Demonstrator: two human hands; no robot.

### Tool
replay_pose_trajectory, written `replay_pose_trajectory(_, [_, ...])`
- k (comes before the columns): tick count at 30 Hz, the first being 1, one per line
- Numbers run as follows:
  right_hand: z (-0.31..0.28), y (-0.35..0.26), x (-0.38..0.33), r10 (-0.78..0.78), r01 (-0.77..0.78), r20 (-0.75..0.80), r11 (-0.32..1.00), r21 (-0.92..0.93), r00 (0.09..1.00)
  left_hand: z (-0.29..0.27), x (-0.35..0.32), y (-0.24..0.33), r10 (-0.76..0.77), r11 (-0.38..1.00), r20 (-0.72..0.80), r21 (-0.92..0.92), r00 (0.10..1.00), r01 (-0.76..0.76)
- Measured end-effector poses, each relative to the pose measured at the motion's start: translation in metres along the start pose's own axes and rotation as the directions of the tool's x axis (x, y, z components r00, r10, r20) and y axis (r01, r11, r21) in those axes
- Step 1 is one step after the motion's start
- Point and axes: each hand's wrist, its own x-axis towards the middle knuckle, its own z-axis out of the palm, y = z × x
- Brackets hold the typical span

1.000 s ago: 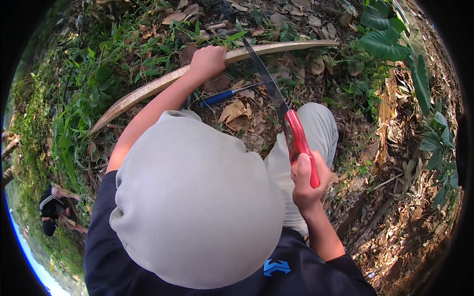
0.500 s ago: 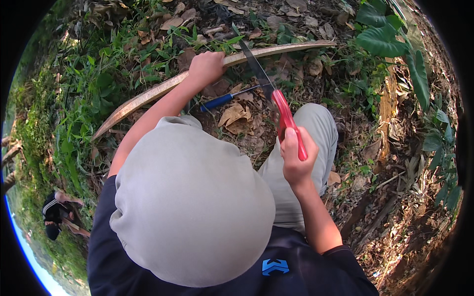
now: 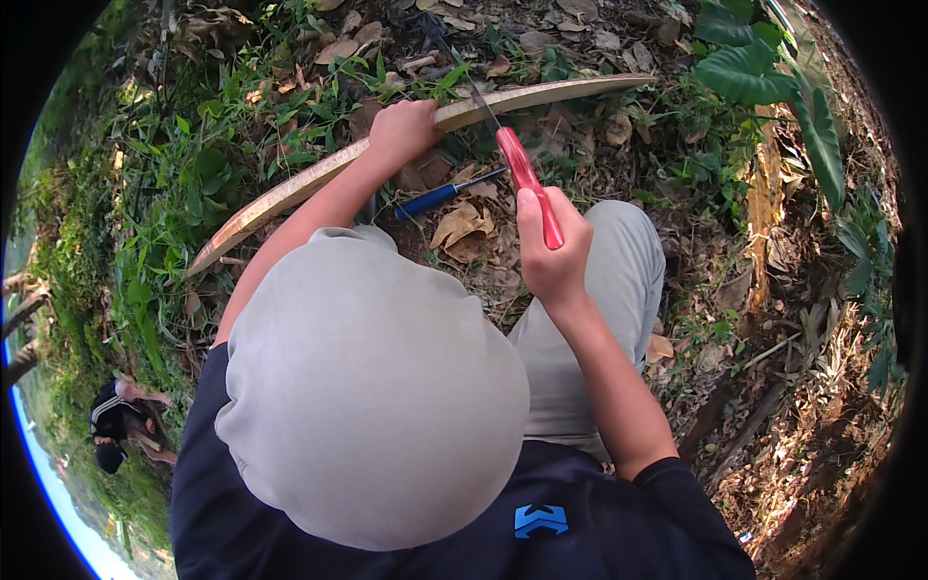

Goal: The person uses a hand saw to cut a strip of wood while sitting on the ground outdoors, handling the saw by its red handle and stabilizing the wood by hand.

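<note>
A long pale wooden plank (image 3: 565, 92), bowed by the lens, lies across the ground ahead of me. My left hand (image 3: 406, 132) is closed over it near its middle. To the right of that hand, the dark blade of a hand saw (image 3: 523, 162) crosses the plank. My right hand (image 3: 558, 246) is wrapped around the saw's red handle. Whether the teeth have cut into the wood cannot be made out. On the ground between the plank and my legs lies a tool with a blue handle (image 3: 425, 202) and a thin metal shaft.
Dry leaves (image 3: 464, 232) and green weeds cover the ground. My bent knee (image 3: 619, 251) in pale trousers is beside the right forearm. Broad-leaved plants (image 3: 749, 75) grow at the far right. Another person (image 3: 121, 416) crouches at the far left.
My right hand has pushed the saw forward and a little left, so its handle is now nearer the plank. My left hand keeps its hold on the plank.
</note>
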Motion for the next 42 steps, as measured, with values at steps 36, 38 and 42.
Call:
replay_pose_trajectory(36, [-0.008, 0.003, -0.014, 0.047, -0.047, -0.018, 0.998, 0.034, 0.999, 0.004, 0.003, -0.002, -0.025, 0.999, 0.032, 0.028, 0.999, 0.024])
replay_pose_trajectory(38, [0.006, 0.007, 0.018, 0.066, -0.064, -0.023, 0.995, 0.077, 0.998, 0.003, 0.004, -0.002, -0.018, 1.000, 0.053, 0.023, 0.998, 0.017])
replay_pose_trajectory(42, [-0.002, -0.012, -0.007, 0.158, -0.155, -0.018, 0.982, 0.107, 0.987, 0.005, 0.004, -0.004, -0.022, 0.999, 0.074, 0.038, 0.997, 0.019])
